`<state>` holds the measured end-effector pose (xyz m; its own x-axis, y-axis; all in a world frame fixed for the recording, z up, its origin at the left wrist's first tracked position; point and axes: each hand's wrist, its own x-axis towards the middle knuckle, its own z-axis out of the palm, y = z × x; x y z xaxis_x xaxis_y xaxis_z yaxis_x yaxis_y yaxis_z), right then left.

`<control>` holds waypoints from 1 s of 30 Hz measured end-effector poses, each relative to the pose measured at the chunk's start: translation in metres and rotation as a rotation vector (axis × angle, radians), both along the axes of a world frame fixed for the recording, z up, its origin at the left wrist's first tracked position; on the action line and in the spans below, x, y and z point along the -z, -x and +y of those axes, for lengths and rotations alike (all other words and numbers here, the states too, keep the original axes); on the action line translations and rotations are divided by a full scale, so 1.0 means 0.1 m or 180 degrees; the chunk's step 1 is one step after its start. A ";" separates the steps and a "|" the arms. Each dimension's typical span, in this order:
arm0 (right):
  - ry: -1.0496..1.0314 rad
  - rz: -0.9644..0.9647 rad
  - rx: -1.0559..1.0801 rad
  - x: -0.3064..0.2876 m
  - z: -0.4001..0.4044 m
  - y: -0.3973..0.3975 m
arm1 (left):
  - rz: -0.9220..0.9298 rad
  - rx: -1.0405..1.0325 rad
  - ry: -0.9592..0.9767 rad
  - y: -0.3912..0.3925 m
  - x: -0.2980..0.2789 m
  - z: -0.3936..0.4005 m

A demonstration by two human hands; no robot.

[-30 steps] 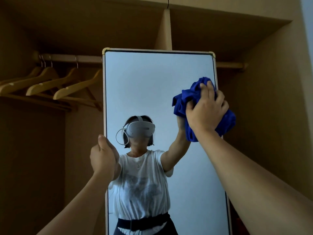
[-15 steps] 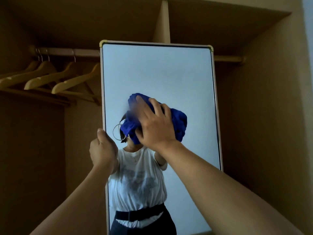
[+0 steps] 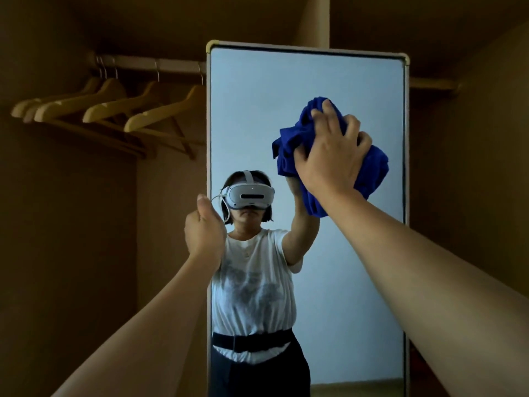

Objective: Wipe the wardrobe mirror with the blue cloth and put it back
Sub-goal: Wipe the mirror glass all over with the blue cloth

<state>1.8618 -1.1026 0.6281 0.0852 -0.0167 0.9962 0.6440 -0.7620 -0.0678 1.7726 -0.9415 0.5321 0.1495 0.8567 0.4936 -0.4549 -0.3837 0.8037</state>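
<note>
A tall framed mirror (image 3: 257, 116) stands upright inside a wooden wardrobe. My right hand (image 3: 332, 156) grips a bunched blue cloth (image 3: 294, 138) and presses it against the glass in the upper right part of the mirror. My left hand (image 3: 203, 230) grips the mirror's left edge at mid height, thumb up. The mirror reflects a person in a white shirt with a headset.
Several wooden hangers (image 3: 114, 107) hang on a rail (image 3: 148, 65) to the left of the mirror. A vertical wardrobe divider (image 3: 315, 21) rises behind the mirror's top. The wardrobe's side wall (image 3: 472, 196) stands close on the right.
My right hand with the blue cloth swept from the mirror's right edge to its middle left, then back up to the right. The left hand kept its grip on the mirror's edge.
</note>
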 end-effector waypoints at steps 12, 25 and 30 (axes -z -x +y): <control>0.1051 -0.0693 -0.0243 0.72 0.38 0.38 | 0.0083 0.0332 -0.0162 0.08 0.10 0.03; 0.2206 -0.1215 0.0115 0.92 0.24 0.40 | 0.0187 0.0944 0.0040 0.15 0.17 0.05; 0.1631 -0.0591 -0.0077 0.59 0.19 0.39 | 0.0767 0.0823 0.0039 0.13 0.39 0.08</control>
<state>1.8226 -1.0831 0.5693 -0.0985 0.4746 0.8747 0.6275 -0.6525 0.4247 1.7595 -0.9334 0.4935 0.4733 0.7808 0.4078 -0.3324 -0.2704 0.9036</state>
